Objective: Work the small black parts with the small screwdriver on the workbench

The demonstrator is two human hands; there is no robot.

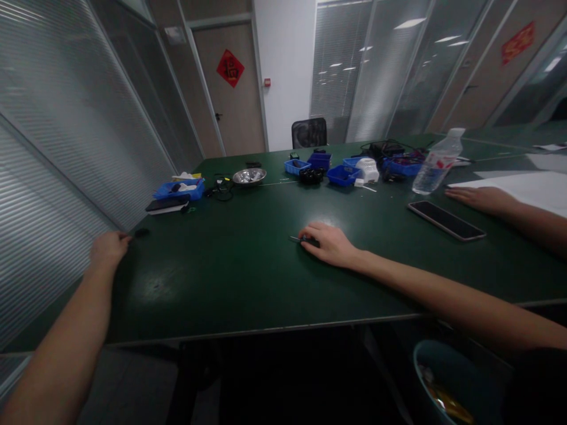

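Observation:
At the left edge of the green table, my left hand has its thumb and fingers pinched together. A small dark object lies just beyond the fingertips; whether they grip part of it is unclear. My right hand rests on the middle of the tabletop, fingers curled round the dark handle of what looks like a small screwdriver. Its thin metal shaft points left, close to the table surface.
Another person's hand lies flat at the right, near a phone, a plastic bottle and white paper. Further back are a metal bowl and several blue trays. Below stands a bin.

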